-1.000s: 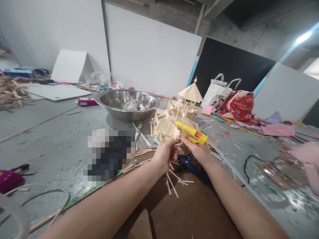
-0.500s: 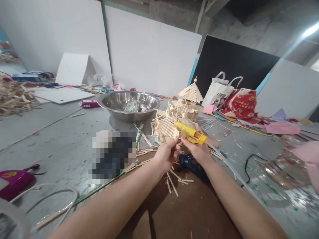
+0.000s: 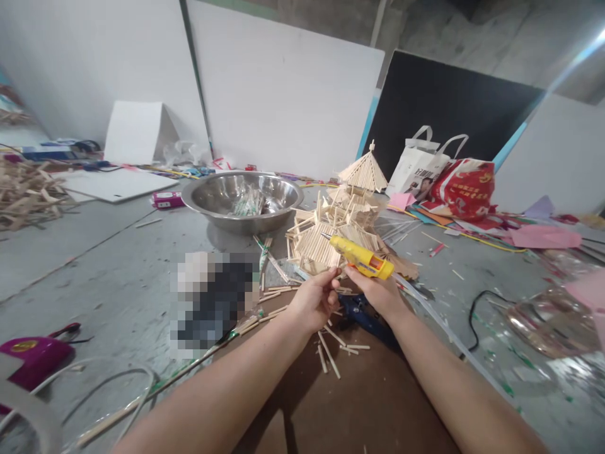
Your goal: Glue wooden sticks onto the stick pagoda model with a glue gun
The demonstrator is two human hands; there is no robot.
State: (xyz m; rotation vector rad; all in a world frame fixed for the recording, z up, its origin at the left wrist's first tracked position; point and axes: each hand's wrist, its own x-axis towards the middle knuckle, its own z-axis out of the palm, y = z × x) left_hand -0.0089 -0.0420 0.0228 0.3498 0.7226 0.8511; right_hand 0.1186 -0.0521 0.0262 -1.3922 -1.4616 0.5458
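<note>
My right hand [image 3: 378, 293] grips a yellow hot glue gun [image 3: 362, 257], whose metal nozzle points left across the front of a pagoda model built of thin wooden sticks [image 3: 317, 243]. My left hand [image 3: 314, 302] is closed in a pinch just in front of the model, close to my right hand. Whatever lies between its fingertips is too small to make out. Under my right wrist lies a dark blue hand tool [image 3: 366, 317], partly covered. Loose wooden sticks [image 3: 329, 354] are scattered on the brown board [image 3: 326, 403] below my hands.
Behind and left stands a steel basin [image 3: 222, 217] with plastic-wrapped sticks in it. A blurred-out object [image 3: 212, 302] lies left of my hands. Bags, including a red one [image 3: 466, 189], stand at the back right. A cable [image 3: 472, 315] and clear plastic [image 3: 553, 325] lie at right.
The camera view has shifted slightly. Both hands and the glue gun stay almost in the same place before the model, with my left hand a touch lower.
</note>
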